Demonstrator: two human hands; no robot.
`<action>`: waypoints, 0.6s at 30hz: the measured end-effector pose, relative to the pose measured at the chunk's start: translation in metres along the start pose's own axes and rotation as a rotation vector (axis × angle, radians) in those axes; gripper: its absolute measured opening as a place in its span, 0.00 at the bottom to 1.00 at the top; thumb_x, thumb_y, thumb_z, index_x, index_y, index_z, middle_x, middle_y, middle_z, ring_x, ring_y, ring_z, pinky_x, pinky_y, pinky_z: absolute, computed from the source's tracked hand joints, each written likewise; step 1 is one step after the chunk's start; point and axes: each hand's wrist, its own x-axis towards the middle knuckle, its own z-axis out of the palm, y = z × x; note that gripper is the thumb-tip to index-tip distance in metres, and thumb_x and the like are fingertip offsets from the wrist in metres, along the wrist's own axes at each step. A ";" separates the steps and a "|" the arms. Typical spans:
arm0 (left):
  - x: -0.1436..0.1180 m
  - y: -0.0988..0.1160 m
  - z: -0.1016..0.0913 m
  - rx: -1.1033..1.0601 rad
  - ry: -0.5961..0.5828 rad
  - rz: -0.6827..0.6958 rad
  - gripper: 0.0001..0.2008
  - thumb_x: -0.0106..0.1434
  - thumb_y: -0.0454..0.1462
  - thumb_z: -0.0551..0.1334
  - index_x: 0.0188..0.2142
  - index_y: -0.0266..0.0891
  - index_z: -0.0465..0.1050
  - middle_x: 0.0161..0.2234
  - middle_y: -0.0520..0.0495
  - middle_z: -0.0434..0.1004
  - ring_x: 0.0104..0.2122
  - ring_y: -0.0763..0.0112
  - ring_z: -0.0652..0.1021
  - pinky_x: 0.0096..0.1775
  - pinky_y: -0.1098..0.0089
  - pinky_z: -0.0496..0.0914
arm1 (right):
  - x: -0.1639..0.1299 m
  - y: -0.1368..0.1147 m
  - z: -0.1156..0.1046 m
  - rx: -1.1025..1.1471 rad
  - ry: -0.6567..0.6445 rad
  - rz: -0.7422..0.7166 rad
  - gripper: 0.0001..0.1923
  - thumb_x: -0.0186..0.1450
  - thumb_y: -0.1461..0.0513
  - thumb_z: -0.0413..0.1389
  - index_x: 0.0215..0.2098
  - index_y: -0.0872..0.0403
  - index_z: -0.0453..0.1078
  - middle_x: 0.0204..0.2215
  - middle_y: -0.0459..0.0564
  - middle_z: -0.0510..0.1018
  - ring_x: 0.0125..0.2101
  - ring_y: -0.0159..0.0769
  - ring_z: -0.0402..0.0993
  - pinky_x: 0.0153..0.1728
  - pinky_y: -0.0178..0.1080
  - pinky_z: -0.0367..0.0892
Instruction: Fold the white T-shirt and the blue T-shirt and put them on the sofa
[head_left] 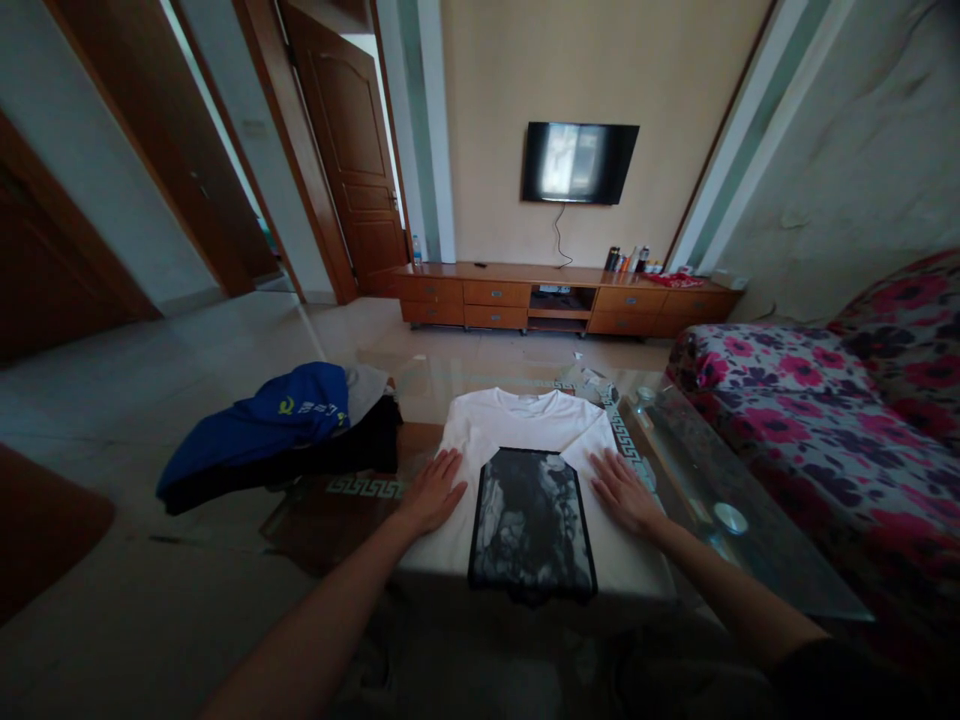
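A white T-shirt [517, 418] with a large dark printed picture [532, 520] lies spread on a glass coffee table [780, 560], its neckline towards the far side. Its lower edge reaches the table's near side. My left hand [433, 492] rests flat on the left part of the shirt, fingers stretched out. On the right part, beside the print, my right hand [624, 490] lies palm down with its fingers apart. Neither hand grips the cloth.
Blue, black and grey clothes [277, 425] are piled at the table's left. A flowered sofa [795, 400] stands at the right. Beyond are a low wooden TV cabinet [495, 293] with bottles on it and a wall-mounted television [579, 163]. Clear plastic [592, 380] lies behind the shirt.
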 end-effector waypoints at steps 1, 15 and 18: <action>-0.001 0.001 0.002 0.009 0.000 0.010 0.32 0.74 0.50 0.45 0.71 0.38 0.52 0.72 0.41 0.49 0.72 0.61 0.51 0.69 0.56 0.49 | -0.005 -0.001 0.003 -0.012 -0.005 0.001 0.37 0.72 0.41 0.33 0.75 0.43 0.45 0.75 0.42 0.39 0.73 0.45 0.30 0.70 0.54 0.40; 0.036 -0.017 0.006 0.033 0.014 0.000 0.32 0.74 0.51 0.46 0.71 0.40 0.53 0.73 0.42 0.48 0.72 0.60 0.51 0.68 0.55 0.49 | 0.035 0.002 0.007 -0.058 0.006 0.047 0.36 0.73 0.40 0.33 0.75 0.41 0.43 0.75 0.43 0.36 0.73 0.44 0.30 0.70 0.54 0.36; 0.045 -0.021 0.007 0.033 0.015 -0.002 0.32 0.73 0.51 0.46 0.71 0.40 0.53 0.73 0.43 0.48 0.71 0.60 0.52 0.68 0.55 0.49 | 0.044 0.002 0.005 -0.061 0.010 0.041 0.36 0.73 0.40 0.33 0.75 0.40 0.42 0.75 0.42 0.36 0.73 0.43 0.30 0.70 0.52 0.35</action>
